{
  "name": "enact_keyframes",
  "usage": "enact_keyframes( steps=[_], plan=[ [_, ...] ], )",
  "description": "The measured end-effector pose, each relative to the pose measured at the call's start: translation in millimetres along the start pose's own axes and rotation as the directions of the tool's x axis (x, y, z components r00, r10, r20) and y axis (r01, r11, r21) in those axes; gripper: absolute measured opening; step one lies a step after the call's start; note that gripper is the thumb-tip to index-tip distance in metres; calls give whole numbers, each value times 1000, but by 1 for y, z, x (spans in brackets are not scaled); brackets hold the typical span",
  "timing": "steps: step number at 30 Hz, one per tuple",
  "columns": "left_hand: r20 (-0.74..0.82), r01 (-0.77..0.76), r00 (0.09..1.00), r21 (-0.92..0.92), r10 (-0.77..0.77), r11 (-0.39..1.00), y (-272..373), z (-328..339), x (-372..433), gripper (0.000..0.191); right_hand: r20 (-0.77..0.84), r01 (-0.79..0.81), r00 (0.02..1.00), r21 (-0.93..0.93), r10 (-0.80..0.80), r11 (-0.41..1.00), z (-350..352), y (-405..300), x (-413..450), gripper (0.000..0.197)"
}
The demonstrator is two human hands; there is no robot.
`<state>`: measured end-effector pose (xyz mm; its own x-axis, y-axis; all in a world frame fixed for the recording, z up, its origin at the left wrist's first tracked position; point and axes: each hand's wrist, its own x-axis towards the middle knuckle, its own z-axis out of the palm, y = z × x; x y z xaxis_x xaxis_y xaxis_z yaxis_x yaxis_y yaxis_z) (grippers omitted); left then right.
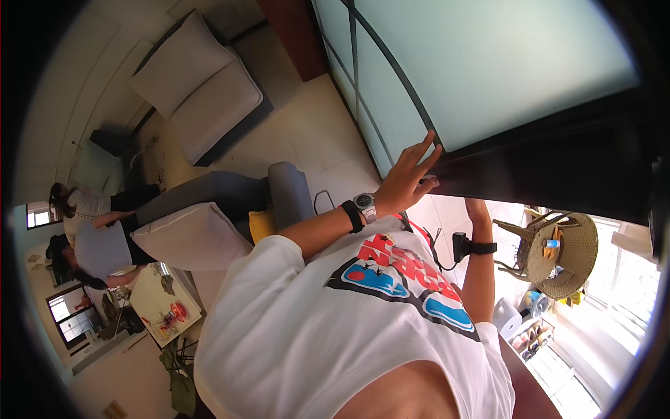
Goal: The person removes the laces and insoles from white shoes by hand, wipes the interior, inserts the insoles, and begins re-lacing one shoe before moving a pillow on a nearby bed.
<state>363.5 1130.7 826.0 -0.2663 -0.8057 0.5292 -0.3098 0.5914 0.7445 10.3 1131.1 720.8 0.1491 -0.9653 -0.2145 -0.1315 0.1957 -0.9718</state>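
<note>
A dark-framed door with frosted glass panes [502,63] fills the upper right. My left hand [405,180], with a metal watch and a black band on its wrist, rests at the door's dark edge [544,157]. Its fingers are spread against the frame, and the thumb lies by a small grey fitting [430,180] that the hand partly covers. My right hand [475,207] reaches up to the other side of that edge. Only its wrist end shows; the fingers are hidden behind the door. A black strap with a small device [460,247] sits on the right forearm.
Left of me stand a grey sofa [290,191] with a pale cushion [193,235] and a chaise [214,105]. Two people are at the far left, near a white table [152,314] with small items. A wicker chair [576,256] and a shoe rack [534,338] stand to the right.
</note>
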Motion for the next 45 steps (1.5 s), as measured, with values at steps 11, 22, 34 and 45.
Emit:
enact_keyframes(
  steps=[11, 22, 34, 45],
  plan=[
    [48, 153, 987, -11, -152, 988, 17, -2, -12, 90, 90, 0, 996, 5, 0, 1000, 11, -8, 14, 51],
    [126, 287, 953, -99, -274, 953, 21, -9, -13, 83, 39, -95, 995, 88, 92, 992, 6, 8, 19, 47],
    [151, 317, 937, 18, -316, 948, -138, -138, -22, 24, -53, 32, 998, 312, -17, 950, -33, 79, -5, 64],
    [211, 477, 869, -115, -448, 871, -304, -272, 11, 22, -586, -221, 732, 278, 347, 935, 45, 6, -32, 47]
  ],
)
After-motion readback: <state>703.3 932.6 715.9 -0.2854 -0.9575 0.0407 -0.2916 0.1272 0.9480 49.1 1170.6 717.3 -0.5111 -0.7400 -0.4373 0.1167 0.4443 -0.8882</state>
